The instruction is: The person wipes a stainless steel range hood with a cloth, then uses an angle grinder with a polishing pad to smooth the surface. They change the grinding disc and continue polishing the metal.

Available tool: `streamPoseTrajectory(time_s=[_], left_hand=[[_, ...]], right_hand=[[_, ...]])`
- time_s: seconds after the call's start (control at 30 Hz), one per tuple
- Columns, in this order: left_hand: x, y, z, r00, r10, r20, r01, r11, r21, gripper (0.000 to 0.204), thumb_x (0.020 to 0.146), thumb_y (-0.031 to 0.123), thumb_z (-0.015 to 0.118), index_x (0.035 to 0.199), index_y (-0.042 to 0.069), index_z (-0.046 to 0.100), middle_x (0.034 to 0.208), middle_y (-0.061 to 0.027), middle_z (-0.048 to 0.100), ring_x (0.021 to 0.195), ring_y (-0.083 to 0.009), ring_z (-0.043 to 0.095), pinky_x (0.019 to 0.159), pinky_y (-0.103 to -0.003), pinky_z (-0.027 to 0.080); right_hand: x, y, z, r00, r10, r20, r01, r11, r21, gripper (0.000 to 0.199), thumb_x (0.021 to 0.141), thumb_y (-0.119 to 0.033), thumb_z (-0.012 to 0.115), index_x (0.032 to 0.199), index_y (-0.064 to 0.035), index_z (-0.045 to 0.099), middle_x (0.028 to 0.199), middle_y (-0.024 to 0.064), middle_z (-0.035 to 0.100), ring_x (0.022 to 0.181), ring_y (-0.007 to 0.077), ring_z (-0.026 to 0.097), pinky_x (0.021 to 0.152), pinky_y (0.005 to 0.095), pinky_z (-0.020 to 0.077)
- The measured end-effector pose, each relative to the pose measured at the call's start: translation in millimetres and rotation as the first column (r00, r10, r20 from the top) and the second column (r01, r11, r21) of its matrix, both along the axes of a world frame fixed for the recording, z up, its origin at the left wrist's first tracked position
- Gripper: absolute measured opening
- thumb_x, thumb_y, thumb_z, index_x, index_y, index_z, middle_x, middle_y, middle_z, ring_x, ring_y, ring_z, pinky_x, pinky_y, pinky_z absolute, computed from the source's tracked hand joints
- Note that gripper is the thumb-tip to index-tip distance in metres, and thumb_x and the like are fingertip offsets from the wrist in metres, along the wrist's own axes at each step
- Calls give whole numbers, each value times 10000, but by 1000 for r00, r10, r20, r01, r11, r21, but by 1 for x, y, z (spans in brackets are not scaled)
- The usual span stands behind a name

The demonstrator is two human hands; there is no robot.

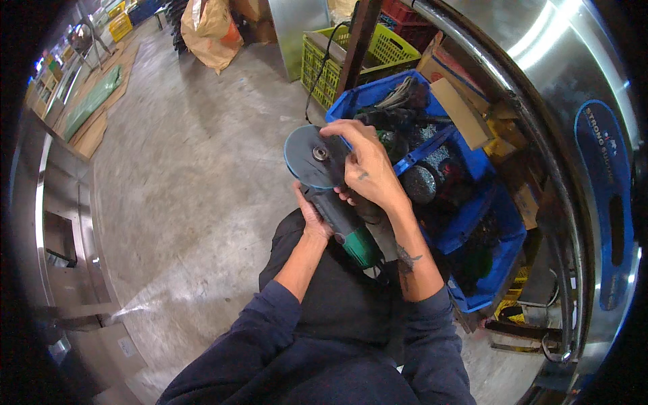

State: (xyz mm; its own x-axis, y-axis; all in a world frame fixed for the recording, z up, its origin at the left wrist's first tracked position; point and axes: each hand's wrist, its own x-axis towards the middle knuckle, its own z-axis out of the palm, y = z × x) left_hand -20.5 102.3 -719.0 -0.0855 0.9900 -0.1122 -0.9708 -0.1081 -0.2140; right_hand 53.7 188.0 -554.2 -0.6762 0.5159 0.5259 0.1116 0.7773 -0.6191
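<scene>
An angle grinder (333, 214) with a dark body and a green rear end lies over my lap, its disc end pointing away from me. A round dark grinding disc (302, 156) with a blue rim is on its head, a metal nut (320, 154) at the centre. My left hand (313, 214) is wrapped round the grinder's body just below the disc. Over the disc's right side, my right hand (366, 159) is bent with its fingers at the disc's edge. Some of its fingertips are hidden behind the disc, touching its rim.
To the right stands a blue plastic bin (472, 233) holding tools and dark parts. Behind it is a yellow-green crate (322, 64) beside a dark upright post. A metal rail (513, 88) curves along the right. A brown sack (210, 34) sits on the concrete floor (182, 175).
</scene>
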Motion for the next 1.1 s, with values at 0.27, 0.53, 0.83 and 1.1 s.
streamPoseTrajectory(time_s=[0.27, 0.53, 0.83, 1.1], left_hand=[[2, 2, -1, 975, 89, -205, -131, 971, -199, 943, 863, 899, 399, 1296, 83, 594, 1118, -136, 681, 903, -310, 681, 863, -479, 575], [4, 5, -3, 951, 112, -288, -186, 951, -245, 904, 905, 847, 396, 1474, 155, 517, 1374, -113, 622, 1157, -294, 652, 964, -482, 561], [2, 0, -3, 994, 33, -108, -24, 997, 78, 954, 807, 944, 430, 1130, 57, 567, 830, -74, 513, 742, -239, 497, 722, -423, 460], [8, 1, -13, 986, 26, -162, 17, 967, 255, 782, 816, 742, 694, 1260, 120, 528, 876, -7, 478, 797, -165, 494, 792, -389, 471]], right_hand=[[-9, -7, -12, 979, -37, 202, 40, 999, -9, 193, 940, -131, 689, 1051, 23, 726, 1098, 232, 687, 1057, 423, 628, 921, 469, 520], [-7, -8, -13, 992, 59, 108, -59, 998, -9, 171, 926, -46, 655, 1075, 33, 680, 1140, 197, 695, 1048, 375, 661, 916, 442, 531], [-6, 9, -23, 887, -413, -207, 176, 718, -674, 174, 1054, -111, 540, 1141, 12, 628, 1050, 93, 688, 881, 156, 707, 801, 304, 573], [30, 16, -65, 987, -161, -13, 39, 313, -949, 408, 969, -471, 698, 1019, -72, 631, 885, 26, 638, 578, 77, 447, 506, 240, 349]])
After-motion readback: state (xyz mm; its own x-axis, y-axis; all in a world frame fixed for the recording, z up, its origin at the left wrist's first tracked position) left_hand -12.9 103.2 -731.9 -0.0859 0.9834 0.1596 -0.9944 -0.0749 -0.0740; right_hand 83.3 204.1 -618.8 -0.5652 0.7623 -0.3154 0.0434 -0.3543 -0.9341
